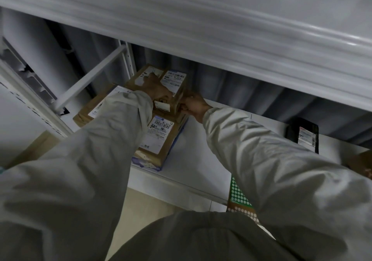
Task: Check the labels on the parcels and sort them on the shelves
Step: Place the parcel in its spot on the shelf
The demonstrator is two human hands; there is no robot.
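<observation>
Now, left to right:
Left hand (156, 88): gripping the small box (174, 85) from its left side.
Small box: atop stacked parcels (159, 137) on the shelf (201, 160).
Right hand (194, 104): fingers curled on its right edge.
Black parcel (303, 134): well apart, far right.

My single head view looks forward and down, close under an upper shelf (201, 19), onto the lower shelf (211, 150).

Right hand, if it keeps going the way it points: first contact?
The right hand points left and already grips the small brown cardboard parcel, so that is first. Beyond it, likely the left hand; depth unclear.
</observation>
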